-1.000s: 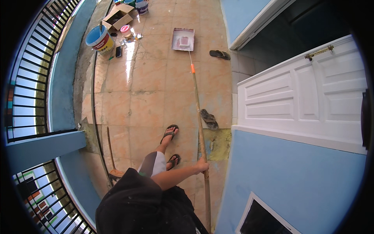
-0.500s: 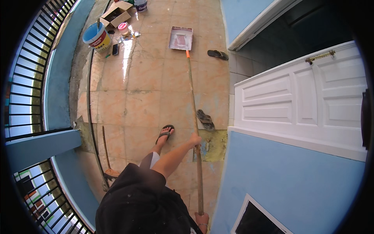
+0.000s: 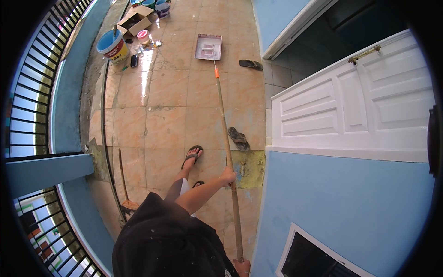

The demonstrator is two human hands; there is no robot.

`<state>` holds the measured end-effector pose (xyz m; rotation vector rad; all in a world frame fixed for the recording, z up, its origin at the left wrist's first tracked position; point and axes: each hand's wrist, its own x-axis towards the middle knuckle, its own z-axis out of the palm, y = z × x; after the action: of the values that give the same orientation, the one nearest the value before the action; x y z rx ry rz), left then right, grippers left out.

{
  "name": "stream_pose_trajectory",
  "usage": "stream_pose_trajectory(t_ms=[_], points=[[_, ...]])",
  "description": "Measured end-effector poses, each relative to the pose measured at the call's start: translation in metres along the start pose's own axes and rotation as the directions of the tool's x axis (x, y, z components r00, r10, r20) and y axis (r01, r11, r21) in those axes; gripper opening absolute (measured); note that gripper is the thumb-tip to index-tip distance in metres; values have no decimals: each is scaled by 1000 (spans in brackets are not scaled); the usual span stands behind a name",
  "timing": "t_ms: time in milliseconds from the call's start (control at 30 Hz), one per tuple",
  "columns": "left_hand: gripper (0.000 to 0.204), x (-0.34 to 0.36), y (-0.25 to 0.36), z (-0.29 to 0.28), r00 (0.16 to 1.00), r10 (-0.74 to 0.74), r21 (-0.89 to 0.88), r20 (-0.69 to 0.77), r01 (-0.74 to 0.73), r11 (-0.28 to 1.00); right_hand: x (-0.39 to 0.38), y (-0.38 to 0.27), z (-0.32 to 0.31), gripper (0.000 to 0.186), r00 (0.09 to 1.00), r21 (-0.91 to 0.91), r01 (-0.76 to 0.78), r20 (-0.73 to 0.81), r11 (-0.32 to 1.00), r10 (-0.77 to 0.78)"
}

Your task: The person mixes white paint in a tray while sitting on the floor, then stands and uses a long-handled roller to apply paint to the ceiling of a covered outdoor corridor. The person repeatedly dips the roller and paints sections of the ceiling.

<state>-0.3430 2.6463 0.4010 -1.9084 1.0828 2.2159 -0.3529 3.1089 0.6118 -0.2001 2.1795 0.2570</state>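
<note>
My left hand [image 3: 228,176] is closed around the middle of a long wooden pole [image 3: 223,124]. Lower down, at the bottom edge of the view, my right hand [image 3: 242,267] wraps the pole's near end. The far end carries a paint roller with an orange handle [image 3: 216,72] and a thin metal rod. Its small roller head [image 3: 208,47] rests inside a paint tray [image 3: 199,56] smeared white and pinkish, on the tiled floor.
A paint bucket [image 3: 113,47], a cardboard box [image 3: 134,21], a phone [image 3: 134,60] and a pink-lidded tub [image 3: 143,37] stand far left. Loose sandals [image 3: 250,64] lie near the white door [image 3: 346,97]. A broom [image 3: 128,205] lies left; a blue wall [image 3: 341,198] borders the right.
Both hands have drawn the pole back toward me, and the orange handle now sits farther from the tray's near rim. The whole view has shifted slightly.
</note>
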Motion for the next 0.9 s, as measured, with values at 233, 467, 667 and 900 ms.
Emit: stream_pose_trajectory(t_ms=[233,467,667,900], points=[[49,13,-12,2,999,40,98,-26,-37,995,-3,-2,-3,38,992,44,-113,58,993,110],[43,97,41,-36,971,162,111,-177,-143,983,11,-124,-23,46,998,17,-37,-59,999,38],[39,92,69,-57,983,82,123,-166,-62,990,14,-149,-30,46,999,-7,-22,-32,1000,22],[49,43,44,-31,999,17,94,44,-21,995,-4,-83,-43,42,999,25,12,-45,1000,-11]])
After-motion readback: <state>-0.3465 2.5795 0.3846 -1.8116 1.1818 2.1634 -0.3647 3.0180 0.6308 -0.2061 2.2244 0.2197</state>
